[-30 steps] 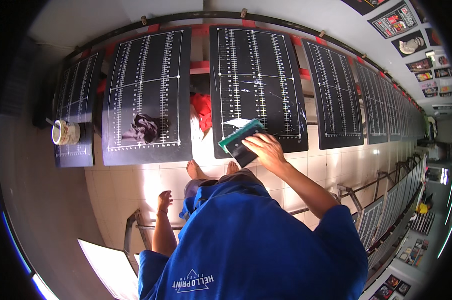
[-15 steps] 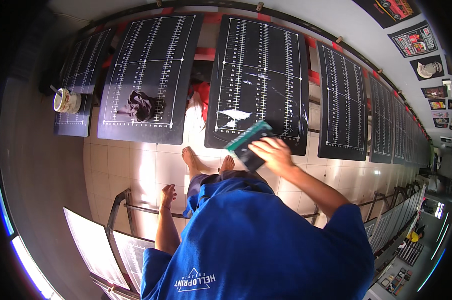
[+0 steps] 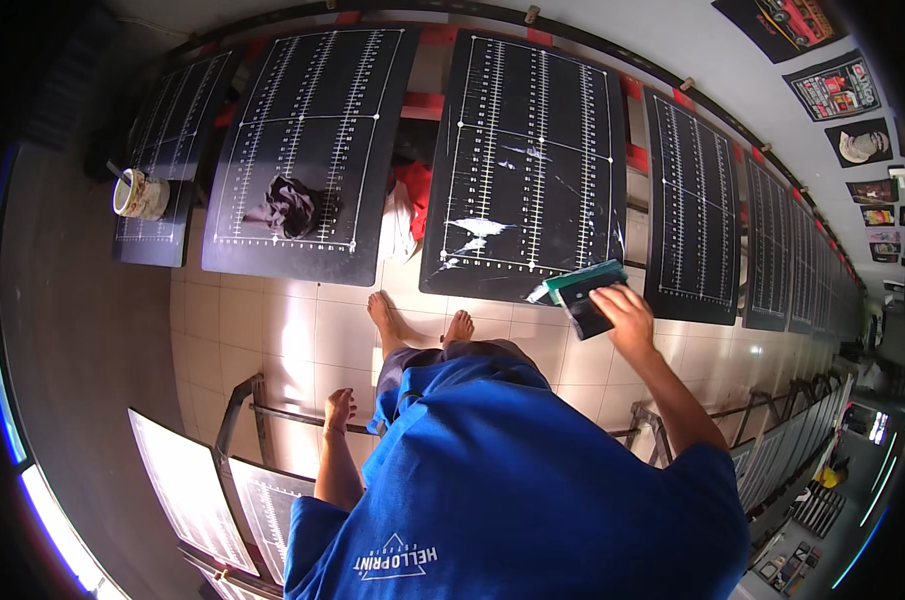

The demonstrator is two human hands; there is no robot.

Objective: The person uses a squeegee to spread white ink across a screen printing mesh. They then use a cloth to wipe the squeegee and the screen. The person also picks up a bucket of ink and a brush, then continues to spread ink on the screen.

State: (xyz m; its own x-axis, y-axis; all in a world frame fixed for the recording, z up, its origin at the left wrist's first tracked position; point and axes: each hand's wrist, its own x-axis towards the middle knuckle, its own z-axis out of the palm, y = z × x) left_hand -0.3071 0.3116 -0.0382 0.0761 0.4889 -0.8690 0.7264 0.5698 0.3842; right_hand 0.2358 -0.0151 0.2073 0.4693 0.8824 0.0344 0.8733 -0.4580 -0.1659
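My right hand grips a squeegee with a dark body and a green blade. The blade lies at the near right corner of a black printing board marked with white ruler lines. White ink smears streak the board's near left part, with thinner traces along its right side. Whether the blade touches the board or just hovers over it, I cannot tell. At my side hangs my left hand, holding nothing, its fingers loosely bent.
On the board to the left lies a crumpled dark cloth. A white tub with a stick in it stands at the far left. More black boards line the right. Behind me are metal frames and pale boards.
My right hand has carried the squeegee to the right, from the board's near middle to its near right corner. My left hand stays at my side, a little lower.
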